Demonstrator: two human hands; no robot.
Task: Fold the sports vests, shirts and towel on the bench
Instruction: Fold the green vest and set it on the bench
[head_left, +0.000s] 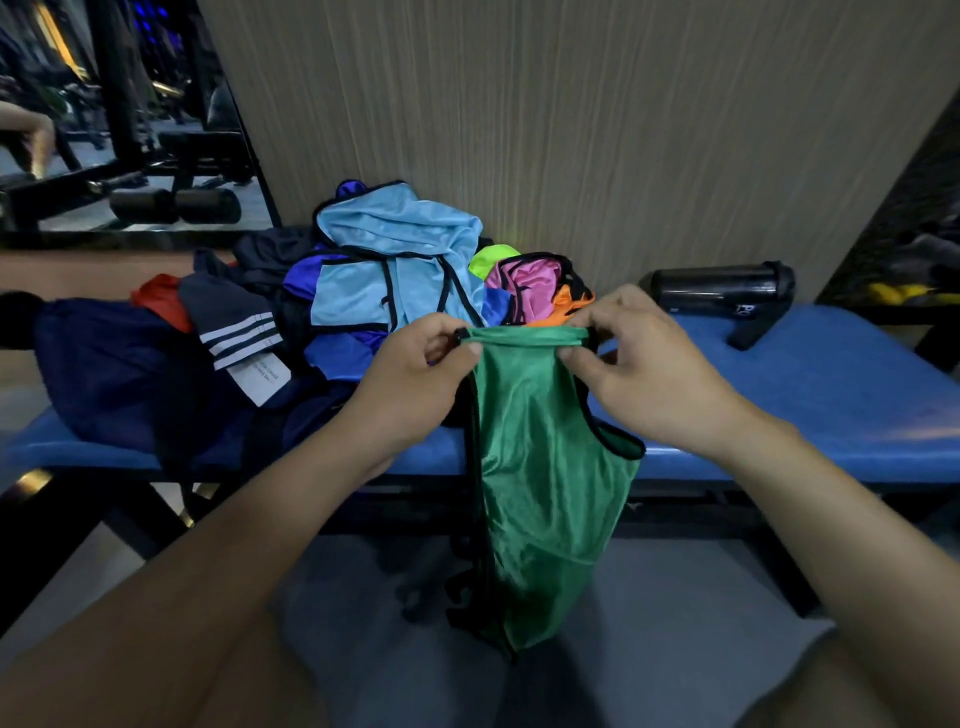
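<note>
Left hand (415, 374) and right hand (639, 364) pinch the green vest's (540, 467) top edge at frame centre, before the heaped clothes pile (384, 280) on the blue bench (810, 384).

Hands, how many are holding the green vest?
2. The left hand pinches one end of the green vest's top edge, and the right hand pinches the other end, above the bench.

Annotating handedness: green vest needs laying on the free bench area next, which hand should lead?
Right, probably. The right hand pinches the green vest nearest the bare bench; the left hand sits by the clothes pile.
</note>
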